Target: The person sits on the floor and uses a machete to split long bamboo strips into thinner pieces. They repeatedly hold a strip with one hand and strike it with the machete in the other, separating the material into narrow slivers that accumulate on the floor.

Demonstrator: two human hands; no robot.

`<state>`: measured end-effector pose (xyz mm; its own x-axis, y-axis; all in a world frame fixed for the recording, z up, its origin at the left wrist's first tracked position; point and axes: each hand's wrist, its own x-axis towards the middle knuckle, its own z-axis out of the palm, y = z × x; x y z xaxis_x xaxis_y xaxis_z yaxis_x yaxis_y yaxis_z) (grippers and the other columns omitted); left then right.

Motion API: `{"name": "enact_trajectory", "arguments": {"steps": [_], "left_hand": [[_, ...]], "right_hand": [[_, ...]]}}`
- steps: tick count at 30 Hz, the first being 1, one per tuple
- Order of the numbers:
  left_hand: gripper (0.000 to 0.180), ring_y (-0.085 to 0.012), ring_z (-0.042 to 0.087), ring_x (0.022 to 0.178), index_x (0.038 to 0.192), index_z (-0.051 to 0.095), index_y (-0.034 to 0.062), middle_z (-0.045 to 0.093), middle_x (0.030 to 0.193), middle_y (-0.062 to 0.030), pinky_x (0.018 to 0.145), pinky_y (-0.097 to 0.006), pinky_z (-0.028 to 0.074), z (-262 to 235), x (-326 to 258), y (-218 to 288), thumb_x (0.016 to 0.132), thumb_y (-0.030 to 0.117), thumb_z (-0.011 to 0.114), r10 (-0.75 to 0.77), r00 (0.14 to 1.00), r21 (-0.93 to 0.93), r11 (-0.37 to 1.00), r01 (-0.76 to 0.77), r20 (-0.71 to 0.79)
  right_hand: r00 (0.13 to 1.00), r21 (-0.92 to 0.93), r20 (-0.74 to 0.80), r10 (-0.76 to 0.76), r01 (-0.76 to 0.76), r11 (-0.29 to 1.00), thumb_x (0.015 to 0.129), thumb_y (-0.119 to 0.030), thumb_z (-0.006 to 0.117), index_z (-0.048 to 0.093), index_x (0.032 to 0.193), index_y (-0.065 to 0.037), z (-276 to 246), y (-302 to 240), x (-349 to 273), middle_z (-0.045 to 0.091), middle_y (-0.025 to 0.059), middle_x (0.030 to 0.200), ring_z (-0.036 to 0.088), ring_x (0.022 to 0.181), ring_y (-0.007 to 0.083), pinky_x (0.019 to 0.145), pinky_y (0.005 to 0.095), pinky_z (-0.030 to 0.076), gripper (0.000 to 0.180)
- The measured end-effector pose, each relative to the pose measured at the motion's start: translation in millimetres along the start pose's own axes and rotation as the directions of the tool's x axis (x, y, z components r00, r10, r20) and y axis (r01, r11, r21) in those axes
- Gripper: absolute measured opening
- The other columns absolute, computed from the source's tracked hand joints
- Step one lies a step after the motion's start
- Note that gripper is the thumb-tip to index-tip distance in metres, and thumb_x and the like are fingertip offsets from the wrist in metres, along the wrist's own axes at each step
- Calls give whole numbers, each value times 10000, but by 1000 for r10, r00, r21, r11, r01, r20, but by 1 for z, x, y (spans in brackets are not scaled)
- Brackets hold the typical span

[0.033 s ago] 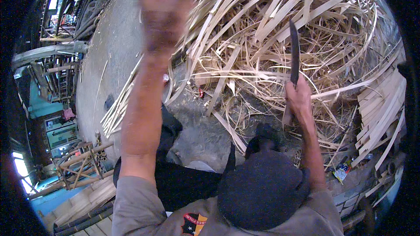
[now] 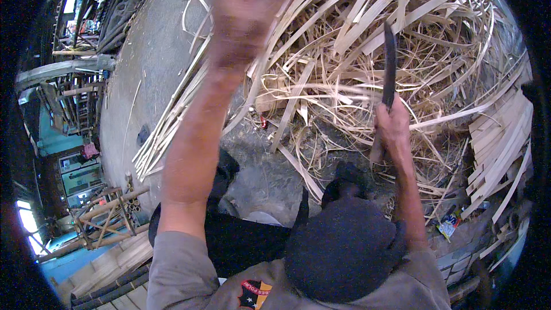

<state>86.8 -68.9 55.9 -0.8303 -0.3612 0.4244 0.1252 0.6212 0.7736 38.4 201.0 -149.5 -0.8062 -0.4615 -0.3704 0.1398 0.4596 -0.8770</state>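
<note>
I observe the two hands well apart. The right hand is clamped around the handle of a knife; the dark, slightly curved blade points away from the body, tip uppermost, in front of the shavings heap. The left hand is at the end of an extended forearm, near the top edge of my view. Its fingers appear curled, but motion blur prevents me from confirming whether they grip anything. A blurred pale strip runs toward the blade from the left; I cannot tell whether they touch.

Outward of the left forearm, I locate a bundle of narrow strips on the grey floor. At far right, I register overlapping flat strips and, below them, a crumpled packet. At far left stands a bamboo frame.
</note>
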Motion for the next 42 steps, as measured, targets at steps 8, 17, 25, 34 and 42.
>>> {"name": "enact_trajectory", "arguments": {"steps": [8, 17, 25, 34, 42], "left_hand": [[285, -117, 501, 601, 853, 613, 32, 572, 655, -95, 577, -345, 441, 81, -51, -68, 965, 295, 613, -339, 936, 351, 891, 287, 95], [414, -64, 339, 607, 732, 475, 62, 391, 645, 53, 522, -297, 294, 133, 47, 5, 996, 362, 582, 189, 958, -27, 980, -199, -215], [454, -112, 379, 624, 716, 481, -12, 406, 621, -18, 549, -345, 361, 123, 71, 38, 952, 354, 609, 41, 996, 355, 933, -65, 74], [504, -63, 281, 575, 620, 386, 91, 320, 582, 66, 493, -310, 226, 97, 62, 13, 1038, 343, 509, 136, 970, 270, 960, -79, -201], [555, -78, 295, 512, 617, 362, 103, 319, 544, 56, 462, -329, 225, 94, 60, 24, 1035, 447, 483, 159, 937, 281, 957, -70, -310]], "right_hand": [[993, 525, 71, -93, 42, 850, 925, -87, 509, 509, 1223, 34, -28, -82, -12, 530, 29, 666, 541, 519, 114, 444, 281, 479, 322], [713, 371, 680, -172, -132, 919, 867, -233, 552, 569, 953, 20, 86, -82, -36, 623, 191, 790, 610, 725, 304, 679, 452, 489, 267], [760, 292, 490, -427, 318, 902, 909, -146, 510, 360, 1380, -17, 59, -95, -26, 613, 148, 810, 649, 720, 253, 700, 409, 521, 511], [798, 418, 563, -215, -50, 907, 962, -313, 574, 393, 1339, -25, 65, -53, -70, 637, 159, 861, 635, 717, 247, 672, 394, 525, 508], [955, 907, -97, -279, 201, 370, 986, -295, 562, 554, 1023, -12, -27, -109, -66, 593, 66, 725, 572, 539, 139, 510, 304, 492, 286]]}}
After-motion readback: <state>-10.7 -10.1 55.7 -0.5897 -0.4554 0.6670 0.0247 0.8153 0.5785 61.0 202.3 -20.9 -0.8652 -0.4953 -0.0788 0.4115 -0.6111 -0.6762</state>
